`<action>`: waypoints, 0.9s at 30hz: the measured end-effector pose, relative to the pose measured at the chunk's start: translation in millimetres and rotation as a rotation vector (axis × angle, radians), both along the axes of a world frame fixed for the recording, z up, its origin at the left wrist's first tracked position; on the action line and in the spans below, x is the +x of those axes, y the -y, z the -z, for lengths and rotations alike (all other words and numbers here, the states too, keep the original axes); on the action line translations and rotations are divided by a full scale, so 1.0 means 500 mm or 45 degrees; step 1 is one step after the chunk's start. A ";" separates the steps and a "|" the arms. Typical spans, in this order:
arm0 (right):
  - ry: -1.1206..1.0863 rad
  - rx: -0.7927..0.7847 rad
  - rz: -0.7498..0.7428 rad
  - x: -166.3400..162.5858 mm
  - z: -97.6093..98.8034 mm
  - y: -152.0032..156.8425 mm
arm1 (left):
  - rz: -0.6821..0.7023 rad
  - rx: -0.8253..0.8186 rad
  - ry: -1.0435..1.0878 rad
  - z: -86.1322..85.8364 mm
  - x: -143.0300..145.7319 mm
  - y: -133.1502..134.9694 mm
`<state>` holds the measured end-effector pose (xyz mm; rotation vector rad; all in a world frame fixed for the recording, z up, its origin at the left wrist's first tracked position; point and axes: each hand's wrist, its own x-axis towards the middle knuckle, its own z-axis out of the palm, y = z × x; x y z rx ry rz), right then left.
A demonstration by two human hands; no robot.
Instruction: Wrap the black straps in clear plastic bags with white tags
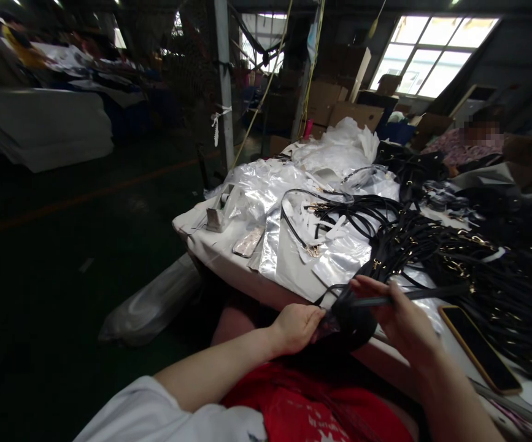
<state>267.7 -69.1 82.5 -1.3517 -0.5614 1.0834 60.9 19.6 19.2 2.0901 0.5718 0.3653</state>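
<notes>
My left hand (299,328) is closed, thumb against fingers, on the near left edge of a black bag (358,328) held over my lap. The bag is dark and partly hidden, so its exact shape is unclear. On the bag's right, my right hand (397,313) grips a black strap (435,292) that runs between thumb and fingers and off to the right. Beyond the hands, a large heap of black straps (404,239) with gold-coloured clasps covers the right half of the white table (229,261).
Clear plastic bags (266,187) lie across the table. A phone (480,350) rests by my right forearm; a patterned phone-like object (248,242) lies near the front edge. A metal post (224,86) stands behind. Another person (463,144) sits at far right. A wrapped roll (155,301) lies on the floor.
</notes>
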 end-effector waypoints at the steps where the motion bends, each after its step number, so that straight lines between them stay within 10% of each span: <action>1: 0.008 -0.044 -0.095 -0.034 0.004 -0.002 | 0.008 -0.051 0.028 -0.005 0.009 0.004; 5: 0.055 -0.165 -0.384 -0.115 0.025 -0.014 | -0.064 -0.058 0.150 -0.015 0.028 0.012; 12: -0.070 0.175 0.104 -0.010 0.010 -0.045 | -0.174 0.035 0.074 -0.014 0.008 0.000; 18: 0.133 0.009 -0.401 -0.108 0.045 -0.031 | -0.159 -0.140 0.199 -0.020 0.018 0.015; 24: -0.175 0.289 0.203 -0.018 0.022 -0.052 | -0.234 -0.016 0.116 0.003 -0.011 0.008; 27: -0.042 0.227 0.063 -0.036 0.032 -0.053 | -0.282 -0.194 0.153 0.003 -0.007 0.004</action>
